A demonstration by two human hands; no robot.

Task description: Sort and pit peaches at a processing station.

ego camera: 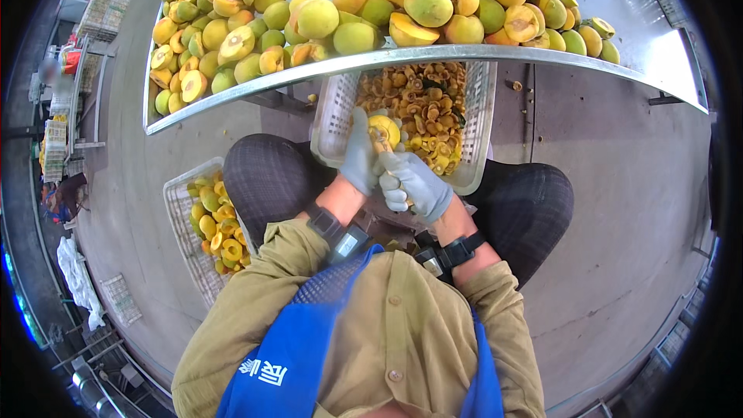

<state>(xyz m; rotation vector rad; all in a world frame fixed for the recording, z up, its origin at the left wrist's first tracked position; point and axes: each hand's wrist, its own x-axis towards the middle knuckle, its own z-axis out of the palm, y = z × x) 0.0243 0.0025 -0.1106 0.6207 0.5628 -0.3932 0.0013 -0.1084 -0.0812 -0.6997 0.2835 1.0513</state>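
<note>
My left hand (360, 154), in a grey glove, holds a yellow peach half (385, 129) above the near part of a white plastic crate. My gloved right hand (415, 182) is closed around the handle of a small hand tool (381, 145), whose front end meets the fruit; its working tip is hidden. Beneath both hands, the white crate (480, 128) holds many brown peach pits and yellow scraps (429, 122). Ahead of me, a metal-rimmed table (638, 17) carries a heap of halved peaches (354, 38), some cut side up.
Left of my knee stands another white crate (186, 244) with hollowed peach halves (232, 248). The table's metal edge (406, 57) runs just beyond my hands. Stacked crates (105, 11) and a white plastic sheet (78, 278) are farther left. Fruit bits (516, 86) lie on the floor.
</note>
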